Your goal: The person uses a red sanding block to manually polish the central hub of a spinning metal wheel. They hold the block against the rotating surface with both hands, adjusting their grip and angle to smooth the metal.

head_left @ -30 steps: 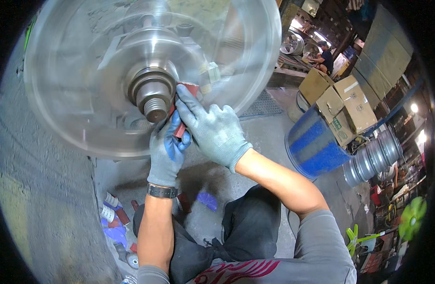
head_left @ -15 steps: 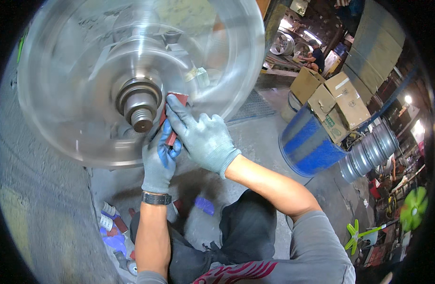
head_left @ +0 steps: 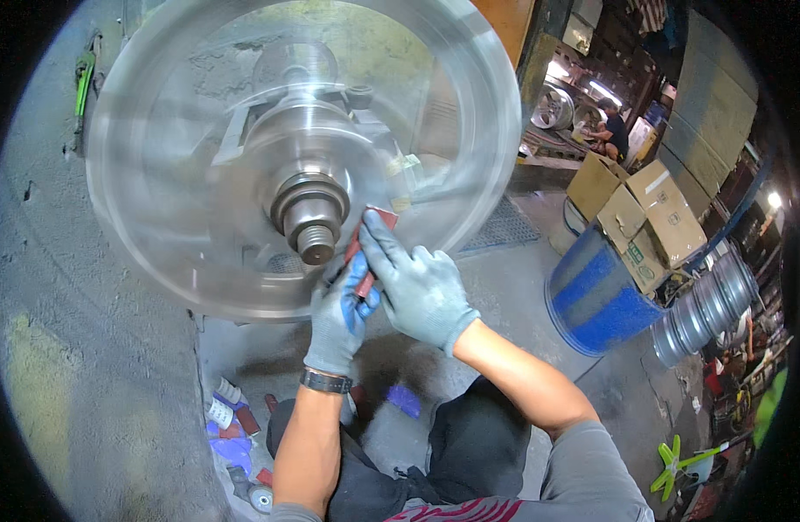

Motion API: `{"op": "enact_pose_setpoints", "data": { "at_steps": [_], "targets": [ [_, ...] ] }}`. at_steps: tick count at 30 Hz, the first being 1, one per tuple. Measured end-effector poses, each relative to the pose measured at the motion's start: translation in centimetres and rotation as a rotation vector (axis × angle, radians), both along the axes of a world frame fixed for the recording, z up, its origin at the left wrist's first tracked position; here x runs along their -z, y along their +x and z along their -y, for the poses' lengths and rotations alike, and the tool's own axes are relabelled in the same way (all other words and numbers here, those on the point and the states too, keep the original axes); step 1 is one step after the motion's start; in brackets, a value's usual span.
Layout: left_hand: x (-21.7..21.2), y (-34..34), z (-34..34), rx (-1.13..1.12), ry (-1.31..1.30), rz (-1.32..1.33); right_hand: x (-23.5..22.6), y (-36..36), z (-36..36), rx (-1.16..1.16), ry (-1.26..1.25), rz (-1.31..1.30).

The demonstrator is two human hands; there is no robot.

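A large metal wheel rim (head_left: 496,96) is spinning, its spokes smeared by motion, around a threaded steel shaft (head_left: 311,222). To the lower right of the shaft, both my grey-gloved hands hold a folded piece of red-brown sandpaper (head_left: 366,284) up against the wheel's face. My left hand (head_left: 337,326), blue at the fingertips, has its fingers closed around the lower end. From the right, my right hand (head_left: 428,294) presses its long fingers along the sandpaper's upper part. The exact contact with the wheel is hidden behind the fingers.
A blue drum (head_left: 591,291) topped with open cardboard boxes (head_left: 657,213) stands at right, beside stacked metal rims (head_left: 709,300). Sandpaper pieces (head_left: 246,420) and purple scraps lie on the floor lower left. A green-handled tool (head_left: 84,83) hangs at left. Another person (head_left: 613,130) sits far back.
The whole view has shifted, so wheel and hands appear farther right and slightly lower. Both hands keep hold of the sandpaper beside the shaft, and the wheel is still spinning.
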State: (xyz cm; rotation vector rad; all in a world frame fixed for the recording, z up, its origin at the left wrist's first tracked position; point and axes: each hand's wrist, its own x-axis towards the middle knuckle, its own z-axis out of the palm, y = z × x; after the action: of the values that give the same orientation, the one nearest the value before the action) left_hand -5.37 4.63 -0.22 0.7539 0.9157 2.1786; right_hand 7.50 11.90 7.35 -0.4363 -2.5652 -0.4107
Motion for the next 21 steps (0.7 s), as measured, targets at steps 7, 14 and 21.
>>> {"op": "enact_pose_setpoints", "data": {
  "at_steps": [7, 14, 21],
  "targets": [
    [-1.9, 1.3, 2.3, 0.265, -0.209, -0.054, 1.1, 5.1, 0.3, -0.222, -0.319, -0.344],
    [-2.4, 1.9, 2.5, 0.412, -0.349, -0.366, 4.3, 7.1, 0.1, -0.203, -1.415, -0.896],
    [-1.5, 2.2, 2.2, 0.241, -0.347, -0.833, 5.9, 7.8, -0.6, -0.183, -1.32, -0.82]
  ]
}}
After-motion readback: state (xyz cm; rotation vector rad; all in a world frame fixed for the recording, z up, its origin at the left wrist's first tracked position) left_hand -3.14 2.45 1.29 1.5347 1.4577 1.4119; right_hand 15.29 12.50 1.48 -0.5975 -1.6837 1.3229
